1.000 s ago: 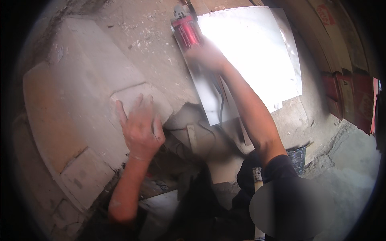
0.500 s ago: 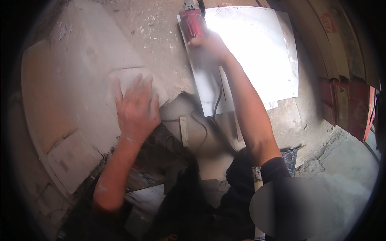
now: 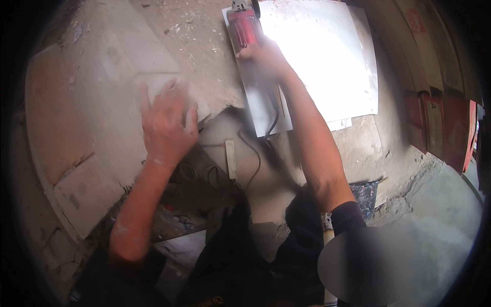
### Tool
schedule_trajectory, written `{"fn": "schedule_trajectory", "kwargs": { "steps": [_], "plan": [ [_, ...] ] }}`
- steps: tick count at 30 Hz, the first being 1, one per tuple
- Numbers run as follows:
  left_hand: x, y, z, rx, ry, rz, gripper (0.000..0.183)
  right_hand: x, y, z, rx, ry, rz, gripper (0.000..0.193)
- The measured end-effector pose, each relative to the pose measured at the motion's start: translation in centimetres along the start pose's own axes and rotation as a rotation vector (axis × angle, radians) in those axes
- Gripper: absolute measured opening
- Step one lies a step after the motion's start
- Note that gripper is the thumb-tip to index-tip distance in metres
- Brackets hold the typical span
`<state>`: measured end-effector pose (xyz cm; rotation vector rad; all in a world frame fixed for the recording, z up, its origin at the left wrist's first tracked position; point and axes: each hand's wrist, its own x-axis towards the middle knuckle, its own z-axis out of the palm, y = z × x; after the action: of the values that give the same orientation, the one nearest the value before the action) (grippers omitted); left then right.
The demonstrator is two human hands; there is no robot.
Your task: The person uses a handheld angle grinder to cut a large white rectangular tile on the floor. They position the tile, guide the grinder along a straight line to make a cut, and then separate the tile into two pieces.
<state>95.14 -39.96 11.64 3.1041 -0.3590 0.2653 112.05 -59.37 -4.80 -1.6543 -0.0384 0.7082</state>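
Pushed farther up the metal sheet (image 3: 327, 61), your right hand (image 3: 266, 56) grips the red angle grinder (image 3: 244, 23), lengthwise ahead; left hand (image 3: 166, 120) lies fingers spread on the concrete slab (image 3: 102, 77).

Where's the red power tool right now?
In the head view the red power tool is at the top centre, gripped by the right hand on the left edge of the bright metal sheet; the left hand rests on the dusty slab.

Hard daylight strikes the metal sheet (image 3: 327, 61) at the top, which glares to blown-out white. Elsewhere the scene is dim and dusty-brown. The right hand (image 3: 266, 56) and forearm smear with motion blur. A black fisheye rim rings the frame, bending edges. A grey oval blur masks the lower right.
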Motion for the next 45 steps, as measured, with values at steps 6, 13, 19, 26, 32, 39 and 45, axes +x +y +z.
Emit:
{"fn": "schedule_trajectory", "kwargs": {
  "steps": [6, 13, 19, 26, 32, 39, 45],
  "plan": [
    [-0.1, 0.0, 0.1, 0.009, 0.014, 0.005, 0.048, -0.3, 0.2, 0.4, -0.062, 0.051, -0.065, 0.05],
    [-0.2, 0.0, 0.0, 0.03, 0.019, 0.009, 0.048, -2.1, 0.5, 0.7, 0.027, 0.044, 0.018, 0.08],
    [-0.2, 0.0, 0.1, 0.042, 0.007, -0.004, 0.049, -3.1, 0.4, 0.8, -0.006, 0.062, -0.014, 0.082],
    [-0.2, 0.0, 0.2, 0.049, 0.006, 0.001, 0.05, -3.0, 1.0, 0.7, 0.039, 0.049, 0.021, 0.084],
    [-0.4, -0.1, 0.1, 0.03, 0.018, 0.006, 0.052, -4.0, 0.9, 0.8, 0.016, 0.026, -0.029, 0.082],
    [-0.4, -0.2, 0.2, 0.04, 0.03, 0.021, 0.052, -4.4, 2.8, 1.0, 0.032, 0.029, -0.069, 0.072],
    [-0.5, -0.3, 0.5, 0.055, 0.049, 0.029, 0.052, -5.8, 2.9, 1.0, 0.077, 0.025, 0.001, 0.075]
  ]
}}
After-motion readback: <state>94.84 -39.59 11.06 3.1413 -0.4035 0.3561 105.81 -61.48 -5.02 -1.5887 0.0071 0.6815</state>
